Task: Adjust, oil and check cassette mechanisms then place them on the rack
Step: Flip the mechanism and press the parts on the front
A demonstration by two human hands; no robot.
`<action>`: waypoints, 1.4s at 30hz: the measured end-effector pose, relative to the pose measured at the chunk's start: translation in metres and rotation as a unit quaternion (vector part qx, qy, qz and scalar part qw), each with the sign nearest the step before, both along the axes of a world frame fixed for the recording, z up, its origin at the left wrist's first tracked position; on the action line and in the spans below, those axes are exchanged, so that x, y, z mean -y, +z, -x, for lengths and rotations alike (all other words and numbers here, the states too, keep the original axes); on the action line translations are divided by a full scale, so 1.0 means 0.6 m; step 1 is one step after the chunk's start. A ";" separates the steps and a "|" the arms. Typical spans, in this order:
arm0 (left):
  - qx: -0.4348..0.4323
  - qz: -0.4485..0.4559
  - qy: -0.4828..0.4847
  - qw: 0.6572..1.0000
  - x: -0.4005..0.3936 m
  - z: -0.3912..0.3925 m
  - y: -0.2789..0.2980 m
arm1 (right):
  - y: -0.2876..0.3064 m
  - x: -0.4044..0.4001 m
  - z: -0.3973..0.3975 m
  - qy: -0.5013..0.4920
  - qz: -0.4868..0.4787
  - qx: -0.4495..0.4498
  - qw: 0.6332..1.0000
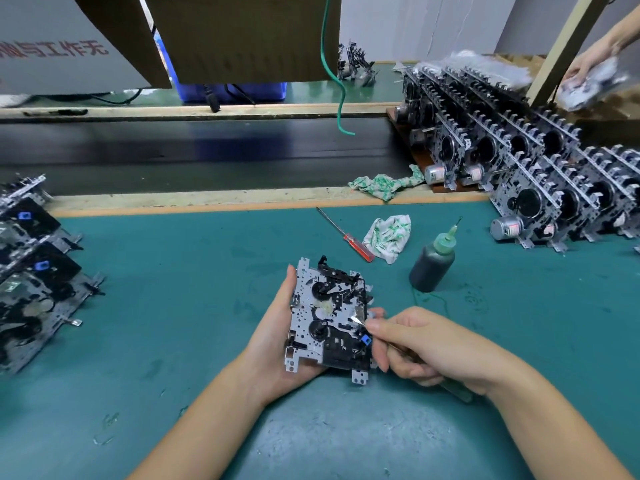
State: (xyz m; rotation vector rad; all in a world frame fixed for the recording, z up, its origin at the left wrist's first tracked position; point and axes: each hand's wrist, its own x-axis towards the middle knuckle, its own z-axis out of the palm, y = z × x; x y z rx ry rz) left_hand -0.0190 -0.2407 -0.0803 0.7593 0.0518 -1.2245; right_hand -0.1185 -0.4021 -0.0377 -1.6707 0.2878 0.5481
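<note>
The left hand (273,336) cradles the grey metal cassette mechanism (329,317) above the table; the right hand (426,344) pinches a thin metal tool (356,319) against it. A slip could bend small parts.

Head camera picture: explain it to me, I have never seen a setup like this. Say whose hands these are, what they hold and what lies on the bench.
No machine here: a person wears a camera on the head, looking down at their own hands. The left hand holds a cassette mechanism, a metal plate with black gears. The right hand pinches a thin metal tool against it. On the green mat lie a red-handled screwdriver, a crumpled cloth and a dark oil bottle. More mechanisms stand in rows on the right and lie on the left.
</note>
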 end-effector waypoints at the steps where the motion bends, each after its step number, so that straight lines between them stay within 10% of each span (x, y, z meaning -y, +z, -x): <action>1: 0.001 -0.002 0.001 1.000 0.000 0.000 0.000 | 0.001 0.000 0.001 0.004 0.001 -0.002 1.000; 42: 0.066 -0.088 0.068 0.992 0.016 0.016 0.022 | -0.006 0.013 -0.002 0.083 0.075 -0.017 0.994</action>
